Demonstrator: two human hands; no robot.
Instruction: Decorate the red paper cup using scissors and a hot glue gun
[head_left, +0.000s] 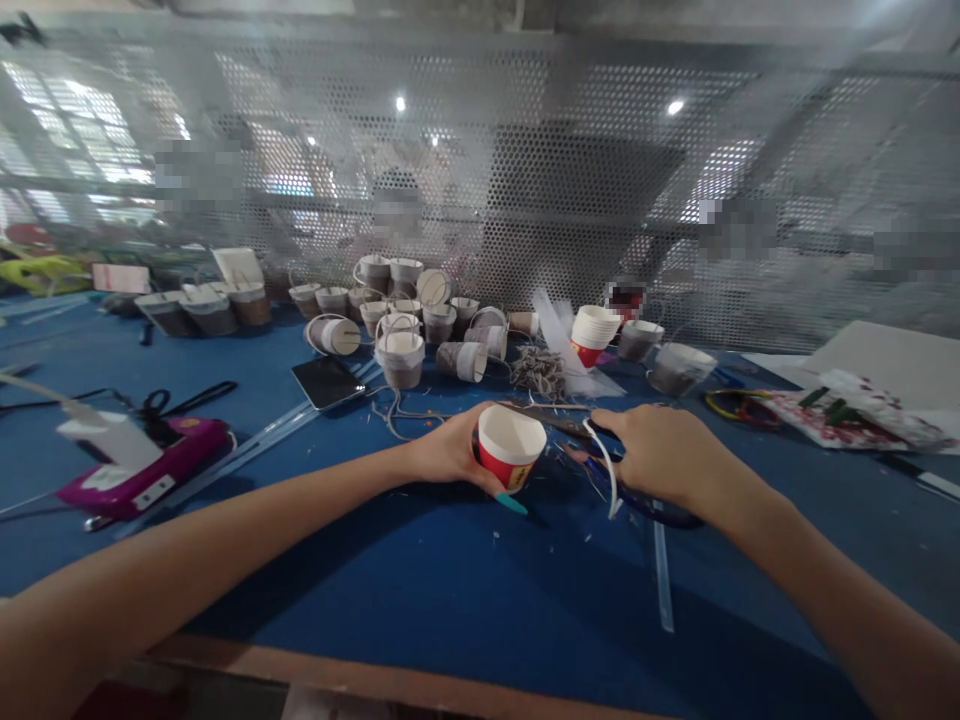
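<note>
Now, left hand (454,448) gripping red paper cup (512,446), right hand (656,455) by white strip (612,478), grip unclear, nested cups (595,330) behind.

left hand (457,446): long teal thumbnail (512,503) | left forearm (247,530): bare | right forearm (817,560): bare

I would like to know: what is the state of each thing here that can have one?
Cup: held in the left hand, mouth upward.
White strip: bent, at the right hand, grip unclear.
Scissors: partly hidden; open or shut unclear.
Buckets: some upright, some on their sides.
Cup stack: nested, mouths up.
String: heaped, tangled.
Phone: flat, screen dark.
Power strip: white adapter plugged in.
</note>
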